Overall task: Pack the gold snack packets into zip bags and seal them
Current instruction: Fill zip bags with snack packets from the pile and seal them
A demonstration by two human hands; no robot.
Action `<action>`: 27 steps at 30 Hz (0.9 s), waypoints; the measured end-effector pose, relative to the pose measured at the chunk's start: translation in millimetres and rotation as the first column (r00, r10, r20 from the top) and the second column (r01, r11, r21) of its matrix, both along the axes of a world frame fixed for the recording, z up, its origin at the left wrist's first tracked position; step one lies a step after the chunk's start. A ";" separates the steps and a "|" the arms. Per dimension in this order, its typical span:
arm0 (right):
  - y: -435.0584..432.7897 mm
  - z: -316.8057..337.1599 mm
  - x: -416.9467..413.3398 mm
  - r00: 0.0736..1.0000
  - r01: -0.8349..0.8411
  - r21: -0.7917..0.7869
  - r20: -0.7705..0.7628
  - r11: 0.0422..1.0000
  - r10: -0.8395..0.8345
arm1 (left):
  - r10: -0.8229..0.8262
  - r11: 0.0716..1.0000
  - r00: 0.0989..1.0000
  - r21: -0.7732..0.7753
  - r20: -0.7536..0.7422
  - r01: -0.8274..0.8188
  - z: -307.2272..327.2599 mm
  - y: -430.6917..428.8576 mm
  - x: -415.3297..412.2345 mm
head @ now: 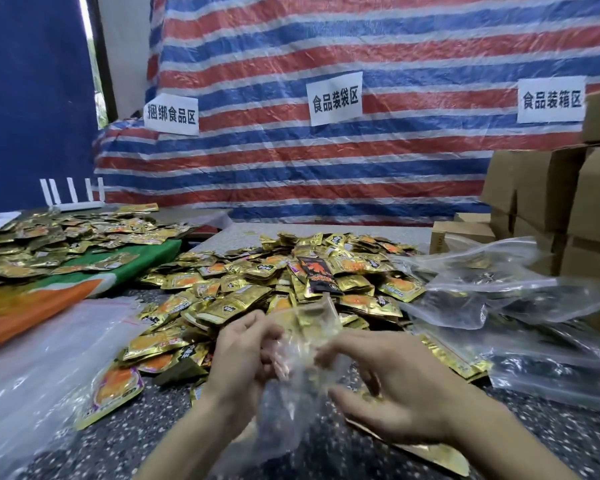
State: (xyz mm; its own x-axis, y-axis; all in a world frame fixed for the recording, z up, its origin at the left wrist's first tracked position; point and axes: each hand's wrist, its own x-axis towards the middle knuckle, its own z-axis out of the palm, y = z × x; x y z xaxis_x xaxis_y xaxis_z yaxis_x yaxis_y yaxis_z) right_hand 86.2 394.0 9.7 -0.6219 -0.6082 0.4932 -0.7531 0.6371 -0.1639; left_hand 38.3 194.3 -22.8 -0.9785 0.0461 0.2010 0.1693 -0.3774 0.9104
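My counter (125,441) has a big heap of gold snack packets (291,278) just past me. A clear zip bag (312,323) is up in front of it. My left hand (243,355) and right hand (392,386) both pinch its top. I should pull the mouth wide first.

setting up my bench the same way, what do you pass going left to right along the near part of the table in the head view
stack of empty clear bags → lone gold packet → left hand → zip bag being held → right hand → packed bags
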 end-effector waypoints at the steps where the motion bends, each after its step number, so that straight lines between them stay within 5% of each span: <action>1: 2.5 5.3 -5.9 1.000 0.016 0.038 -0.009 0.999 -0.016 | 0.007 1.000 1.000 0.017 0.012 -0.007 6.3 -2.0 -2.1; 9: 16.4 -11.4 -15.2 0.978 -0.100 -0.232 -0.201 0.967 0.053 | 0.245 0.929 0.941 -0.220 -0.234 -0.297 12.8 -39.6 -19.3; 12: 24.4 -20.1 -13.0 0.979 -0.103 -0.258 -0.195 0.961 0.053 | 0.348 0.661 0.837 -0.523 -0.422 -0.538 7.1 -66.3 -38.5; 14: 26.0 -20.2 -11.0 0.980 -0.099 -0.295 -0.192 0.950 0.042 | 0.274 0.388 0.864 -0.773 -0.423 -0.502 0.2 -79.0 -55.4; 16: 25.4 -19.8 -9.3 0.979 -0.122 -0.329 -0.197 0.937 0.059 | 0.266 0.223 0.905 -0.892 -0.333 -0.394 -7.4 -82.9 -68.0; 20: 27.5 -17.9 -2.8 0.974 -0.161 -0.349 -0.204 0.923 0.093 | 0.293 0.310 0.907 -0.867 -0.304 -0.391 -11.0 -81.6 -75.8; 24: 28.6 -17.2 0.3 0.979 -0.129 -0.334 -0.192 0.934 0.066 | 0.344 0.375 0.834 -0.751 -0.430 -0.543 8.9 -75.4 -57.7; 27: 26.9 -20.6 -0.9 0.984 -0.091 -0.320 -0.176 0.943 0.035 | 0.376 0.580 0.839 -0.606 -0.394 -0.545 38.5 -68.9 -28.0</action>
State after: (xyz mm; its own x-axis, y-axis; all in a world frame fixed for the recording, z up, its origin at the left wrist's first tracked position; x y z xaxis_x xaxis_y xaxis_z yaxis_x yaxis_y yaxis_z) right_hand 85.3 421.0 -10.9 -0.4803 -0.4320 0.7634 -0.8240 0.5205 -0.2239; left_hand 10.2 125.4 15.6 -0.8456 -0.1960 0.4966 0.3483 0.5024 0.7914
